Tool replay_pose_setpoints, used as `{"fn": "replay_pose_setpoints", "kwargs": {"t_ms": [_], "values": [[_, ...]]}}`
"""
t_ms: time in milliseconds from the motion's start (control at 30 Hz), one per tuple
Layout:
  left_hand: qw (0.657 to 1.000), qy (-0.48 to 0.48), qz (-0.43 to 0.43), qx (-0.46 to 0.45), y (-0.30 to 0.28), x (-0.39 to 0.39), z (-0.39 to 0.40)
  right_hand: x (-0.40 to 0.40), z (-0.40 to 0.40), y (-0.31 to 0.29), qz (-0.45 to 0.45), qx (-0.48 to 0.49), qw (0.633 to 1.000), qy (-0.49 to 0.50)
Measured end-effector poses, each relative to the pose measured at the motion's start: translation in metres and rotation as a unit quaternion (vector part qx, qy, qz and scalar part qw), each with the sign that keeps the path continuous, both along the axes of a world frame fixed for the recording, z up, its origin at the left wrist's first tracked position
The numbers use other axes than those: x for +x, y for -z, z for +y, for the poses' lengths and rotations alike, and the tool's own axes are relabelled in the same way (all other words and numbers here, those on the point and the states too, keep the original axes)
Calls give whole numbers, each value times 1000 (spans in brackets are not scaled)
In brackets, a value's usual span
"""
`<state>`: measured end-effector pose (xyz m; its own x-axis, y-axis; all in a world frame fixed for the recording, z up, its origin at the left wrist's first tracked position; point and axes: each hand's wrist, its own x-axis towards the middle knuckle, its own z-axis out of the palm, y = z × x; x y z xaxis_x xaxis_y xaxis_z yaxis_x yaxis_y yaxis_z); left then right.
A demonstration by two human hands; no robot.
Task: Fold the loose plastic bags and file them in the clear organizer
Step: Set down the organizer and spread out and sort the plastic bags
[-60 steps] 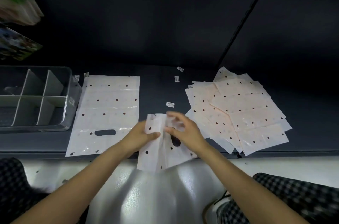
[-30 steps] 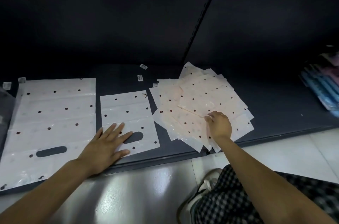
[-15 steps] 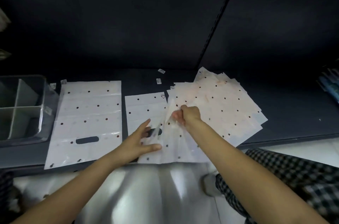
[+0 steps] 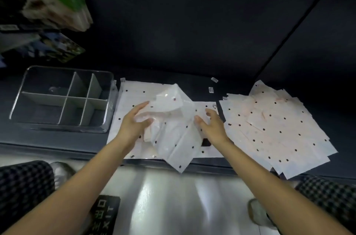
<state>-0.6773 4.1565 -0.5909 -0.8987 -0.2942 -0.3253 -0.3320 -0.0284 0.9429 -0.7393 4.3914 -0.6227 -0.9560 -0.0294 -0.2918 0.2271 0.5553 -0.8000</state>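
Bag (image 4: 174, 134), white with dark dots, crumpled and lifted over shelf edge (image 4: 57, 150), between both hands. Left hand (image 4: 133, 124) gripping its left side, thumb curled under, fingers spread on top. Right hand (image 4: 212, 126) loosely spread, thumb touching the bag's right edge, nothing clasped. Beneath, two flat bags (image 4: 134, 96) on the dark shelf. Right, loose pile of bags (image 4: 273, 125). Left, clear organizer (image 4: 63, 98) with dividers, just beside the flat bags. Farther back, small labels (image 4: 211, 89).
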Motion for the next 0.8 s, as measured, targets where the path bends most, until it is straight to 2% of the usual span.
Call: {"fn": "replay_pose_setpoints", "kwargs": {"t_ms": [67, 133, 233, 300, 367, 433, 500, 533, 600, 667, 733, 800], "values": [[977, -173, -12, 122, 11, 9, 3, 14, -10, 6, 65, 5, 996, 65], [936, -260, -53, 230, 23, 19, 15, 30, -25, 10, 86, 2, 991, 101], [885, -320, -105, 321, 32, 31, 38, 51, -55, 14, -52, -40, 995, 71], [871, -337, -121, 337, 36, 36, 48, 59, -74, 16, -146, -131, 978, 66], [878, -321, -125, 332, 38, 40, 54, 58, -87, 20, -144, -178, 971, 72], [884, -311, -132, 324, 40, 45, 58, 50, -95, 22, -90, -123, 987, 46], [894, -304, -146, 294, 40, 54, 60, 36, -98, 23, -57, -55, 997, -3], [911, -289, -149, 253, 39, 60, 60, 29, -99, 23, -50, -32, 998, -36], [955, -236, -130, 125, 37, 70, 61, 14, -98, 23, -52, -4, 994, -95], [980, -186, -68, 12, 37, 78, 60, 3, -97, 23, -58, 3, 989, -133], [989, -111, 4, -93, 37, 81, 56, -4, -96, 23, -62, -4, 986, -155], [972, -28, 67, -226, 41, 77, 47, -7, -94, 22, -57, -22, 986, -153]]}}
